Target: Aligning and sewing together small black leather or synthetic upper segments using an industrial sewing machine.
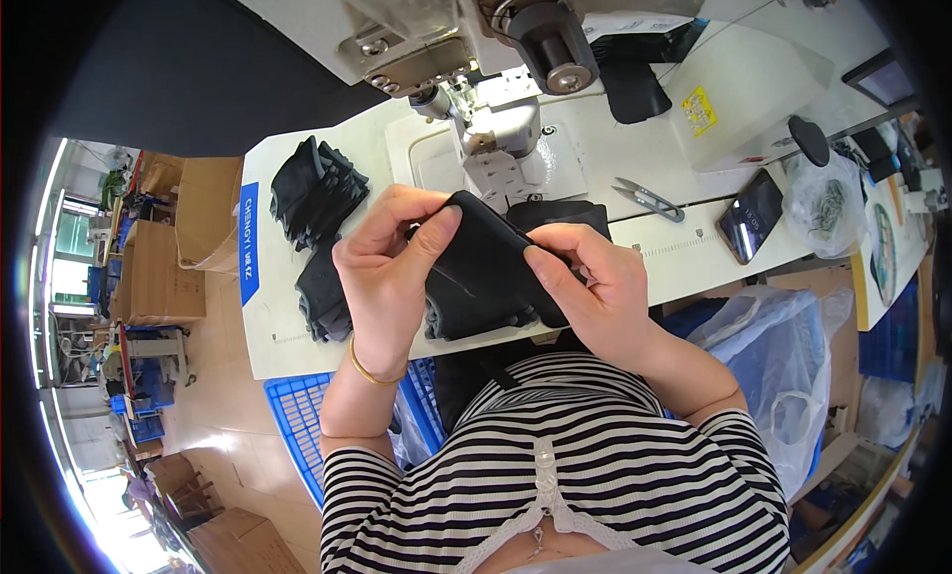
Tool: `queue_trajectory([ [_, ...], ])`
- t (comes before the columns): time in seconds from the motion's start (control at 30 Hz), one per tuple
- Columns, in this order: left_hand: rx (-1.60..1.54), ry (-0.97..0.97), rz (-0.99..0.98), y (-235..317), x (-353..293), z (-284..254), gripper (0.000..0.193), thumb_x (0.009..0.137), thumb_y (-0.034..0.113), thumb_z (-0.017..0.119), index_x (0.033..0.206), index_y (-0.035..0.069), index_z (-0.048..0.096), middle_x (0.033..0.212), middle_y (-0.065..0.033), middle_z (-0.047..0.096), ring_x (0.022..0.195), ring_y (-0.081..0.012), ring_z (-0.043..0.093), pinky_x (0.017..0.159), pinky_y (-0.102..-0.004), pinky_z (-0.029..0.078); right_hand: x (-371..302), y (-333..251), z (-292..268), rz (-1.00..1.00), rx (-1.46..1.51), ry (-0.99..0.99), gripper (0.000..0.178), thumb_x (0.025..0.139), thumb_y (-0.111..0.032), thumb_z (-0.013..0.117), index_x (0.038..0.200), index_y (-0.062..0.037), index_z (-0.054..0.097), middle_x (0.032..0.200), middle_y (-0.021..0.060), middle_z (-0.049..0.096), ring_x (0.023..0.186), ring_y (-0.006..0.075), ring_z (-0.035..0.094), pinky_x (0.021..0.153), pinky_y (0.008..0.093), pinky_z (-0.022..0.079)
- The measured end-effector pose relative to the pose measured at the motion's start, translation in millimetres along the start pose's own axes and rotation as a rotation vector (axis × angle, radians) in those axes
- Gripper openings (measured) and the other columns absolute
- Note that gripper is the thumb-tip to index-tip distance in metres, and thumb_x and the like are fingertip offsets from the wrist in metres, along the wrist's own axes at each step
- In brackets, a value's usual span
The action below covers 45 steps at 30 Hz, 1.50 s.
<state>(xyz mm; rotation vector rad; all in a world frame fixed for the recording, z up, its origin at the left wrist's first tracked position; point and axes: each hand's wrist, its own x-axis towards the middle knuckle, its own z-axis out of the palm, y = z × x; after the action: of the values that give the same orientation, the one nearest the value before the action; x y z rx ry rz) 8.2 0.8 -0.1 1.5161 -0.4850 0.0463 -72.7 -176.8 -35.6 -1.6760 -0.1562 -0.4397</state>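
Note:
Between my two hands a black fabric piece (481, 247) is stretched, raised above the near edge of the sewing table. My left hand (392, 252) pinches its upper left corner between thumb and fingers. Its right edge is gripped by my right hand (593, 282), the thumb pressed on top. Beneath it lies a stack of dark fabric pieces (466, 316), partly covered. Just beyond my hands stands the sewing machine (501, 148), its needle area lit. Another black piece (560, 215) rests on the table in front of it.
Bundles of dark fabric (315, 189) sit on the table's left side. Thread snips (650, 199) and a phone (751, 217) lie to the right, beside a clear plastic bag (823, 205). Below the table are a blue basket (297, 415) and a plastic-lined bin (769, 356). Cardboard boxes (164, 272) stand at left.

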Motion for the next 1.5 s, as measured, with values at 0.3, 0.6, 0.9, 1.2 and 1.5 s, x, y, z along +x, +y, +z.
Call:
queue_trajectory([
  [0.3, -0.067, -0.004, -0.010, -3, 2, 0, 0.009, 0.086, -0.005, 0.069, 0.095, -0.004, 0.069, 0.089, -0.0016, 0.064, 0.078, -0.0050, 0.054, 0.069, -0.0180, 0.042, 2, 2, -1, -0.042, -0.046, 0.000, 0.009, 0.097, -0.005, 0.060, 0.101, 0.0022, 0.064, 0.067, -0.0015, 0.058, 0.058, 0.0002, 0.047, 0.050, 0.0170, 0.034],
  [0.6, -0.019, -0.069, -0.043, -1, 12, -4, 0.009, 0.087, 0.000, 0.071, 0.095, -0.004, 0.070, 0.085, -0.0001, 0.064, 0.076, -0.0046, 0.055, 0.069, -0.0177, 0.043, 7, -1, -5, -0.044, -0.117, -0.050, 0.012, 0.097, -0.008, 0.060, 0.100, 0.0023, 0.065, 0.068, 0.0007, 0.061, 0.057, 0.0020, 0.053, 0.050, 0.0176, 0.040],
  [0.9, -0.061, -0.190, -0.217, -11, 37, -14, 0.013, 0.085, 0.004, 0.075, 0.096, -0.002, 0.072, 0.085, -0.0010, 0.069, 0.077, -0.0041, 0.061, 0.072, -0.0176, 0.049, 13, 2, -4, 0.053, -0.005, -0.089, 0.015, 0.097, -0.012, 0.060, 0.101, 0.0010, 0.065, 0.071, 0.0068, 0.068, 0.062, 0.0105, 0.068, 0.054, 0.0221, 0.052],
  [1.2, -0.089, -0.197, -0.272, -14, 45, -11, 0.015, 0.084, 0.004, 0.075, 0.097, -0.003, 0.072, 0.086, -0.0025, 0.070, 0.078, -0.0054, 0.062, 0.073, -0.0191, 0.050, 16, 6, -4, 0.044, 0.021, -0.048, 0.015, 0.097, -0.012, 0.060, 0.098, 0.0023, 0.065, 0.071, 0.0060, 0.068, 0.061, 0.0106, 0.068, 0.053, 0.0221, 0.053],
  [1.5, -0.135, -0.213, -0.281, -17, 51, -11, 0.014, 0.086, -0.001, 0.071, 0.099, -0.003, 0.071, 0.091, -0.0062, 0.071, 0.081, -0.0094, 0.065, 0.078, -0.0227, 0.051, 19, 6, -3, 0.056, 0.012, -0.030, 0.015, 0.097, -0.011, 0.060, 0.097, 0.0027, 0.065, 0.070, 0.0063, 0.067, 0.060, 0.0109, 0.068, 0.053, 0.0219, 0.053],
])
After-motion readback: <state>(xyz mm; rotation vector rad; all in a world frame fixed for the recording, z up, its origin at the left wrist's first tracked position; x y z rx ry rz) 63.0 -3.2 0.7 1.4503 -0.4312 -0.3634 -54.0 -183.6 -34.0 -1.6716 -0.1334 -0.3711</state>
